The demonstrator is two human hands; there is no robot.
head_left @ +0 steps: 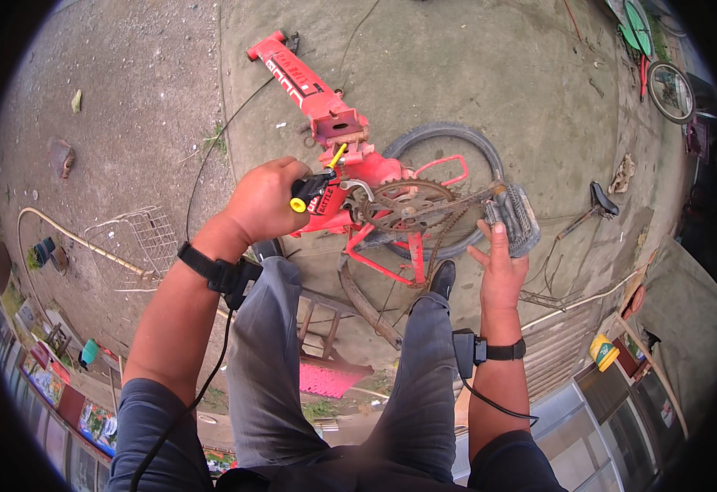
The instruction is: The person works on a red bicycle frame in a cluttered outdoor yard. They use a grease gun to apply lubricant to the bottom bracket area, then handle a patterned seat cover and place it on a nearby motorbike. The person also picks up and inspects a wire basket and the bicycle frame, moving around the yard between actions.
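My left hand (272, 197) grips a black tool with yellow parts (307, 193) at the hinge of a red folding bicycle frame (297, 78), whose long upper tube angles toward the top left. My right hand (498, 258) holds the grey pedal (512, 205), with some fingers partly hidden. Beside the pedal are the rusty chainring (387, 198) and hanging chain. A wheel (436, 129) lies behind them, partly covered by the frame.
A wire basket (141, 230) and pale hose lie left. A detached saddle (603, 201) is at right, with another wheel (670, 90) beyond. My feet stand close below the bicycle; a pink object (334, 379) and ladder-like piece lie behind my legs.
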